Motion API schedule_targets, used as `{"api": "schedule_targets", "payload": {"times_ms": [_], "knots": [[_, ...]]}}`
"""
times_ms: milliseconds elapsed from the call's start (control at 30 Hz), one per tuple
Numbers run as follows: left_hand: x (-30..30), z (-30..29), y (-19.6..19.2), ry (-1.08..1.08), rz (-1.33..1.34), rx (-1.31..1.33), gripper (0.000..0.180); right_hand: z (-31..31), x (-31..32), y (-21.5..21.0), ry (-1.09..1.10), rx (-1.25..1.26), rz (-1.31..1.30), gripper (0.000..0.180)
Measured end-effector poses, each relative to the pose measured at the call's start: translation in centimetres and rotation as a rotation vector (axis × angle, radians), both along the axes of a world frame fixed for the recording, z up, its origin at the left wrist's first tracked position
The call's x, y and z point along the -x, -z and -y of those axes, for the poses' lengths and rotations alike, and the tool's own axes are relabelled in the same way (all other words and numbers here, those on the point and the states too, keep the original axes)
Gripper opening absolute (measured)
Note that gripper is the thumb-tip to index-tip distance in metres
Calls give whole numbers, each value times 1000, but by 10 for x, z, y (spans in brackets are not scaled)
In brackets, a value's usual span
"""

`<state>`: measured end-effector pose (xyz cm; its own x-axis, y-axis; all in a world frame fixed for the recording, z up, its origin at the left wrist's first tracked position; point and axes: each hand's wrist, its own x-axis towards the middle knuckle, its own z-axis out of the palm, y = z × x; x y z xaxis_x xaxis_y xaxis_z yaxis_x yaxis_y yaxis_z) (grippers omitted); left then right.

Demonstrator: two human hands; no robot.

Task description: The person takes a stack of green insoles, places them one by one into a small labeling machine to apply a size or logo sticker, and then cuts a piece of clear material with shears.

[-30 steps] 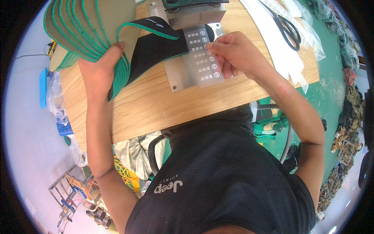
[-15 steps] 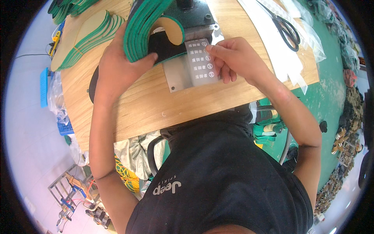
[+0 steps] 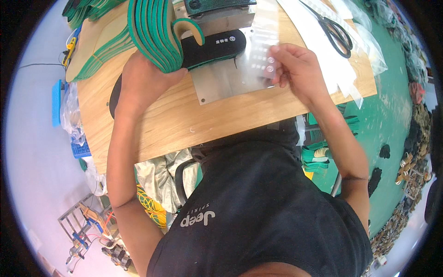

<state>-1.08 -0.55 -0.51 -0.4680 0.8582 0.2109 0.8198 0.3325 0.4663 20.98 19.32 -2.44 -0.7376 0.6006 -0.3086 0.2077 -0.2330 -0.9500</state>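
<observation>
My left hand (image 3: 145, 83) is wrapped round a bent stack of green-edged insoles (image 3: 154, 34), its thumb pointing right. One insole end curls out beside the stack. A black insole (image 3: 214, 47) lies on the metal plate (image 3: 214, 85) of a press, a small white print on its rounded end. Just behind that end stands the press's metal block (image 3: 226, 23). Right of it, my right hand (image 3: 300, 71) pinches the edge of a clear sheet of white printed transfers (image 3: 264, 46), blurred by motion. The stack hides part of the black insole.
More green-edged insoles (image 3: 104, 51) lie fanned at the table's left, with another pile (image 3: 87, 11) behind. Black scissors (image 3: 336, 34) rest on white sheets (image 3: 318, 60) at the right. The wooden table's front edge (image 3: 221, 138) runs close to my body.
My right hand has drawn the transfer sheet right, off the black insole's end, where a white print now shows. The insole stack in my left hand has shifted left.
</observation>
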Motion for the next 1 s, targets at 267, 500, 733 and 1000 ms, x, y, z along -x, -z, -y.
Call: {"api": "schedule_targets", "payload": {"times_ms": [267,500,733,1000], "knots": [[13,10,-5,-169,307,-254,30,7,26,-1,-101,75,31,25],[28,26,2,-267,400,-524,25,6,45,-11,-336,-126,328,31],[33,28,5,-220,273,-501,23,10,47,-11,-334,-171,378,32],[33,28,3,-255,310,-479,24,13,49,-14,-382,-240,399,33]]}}
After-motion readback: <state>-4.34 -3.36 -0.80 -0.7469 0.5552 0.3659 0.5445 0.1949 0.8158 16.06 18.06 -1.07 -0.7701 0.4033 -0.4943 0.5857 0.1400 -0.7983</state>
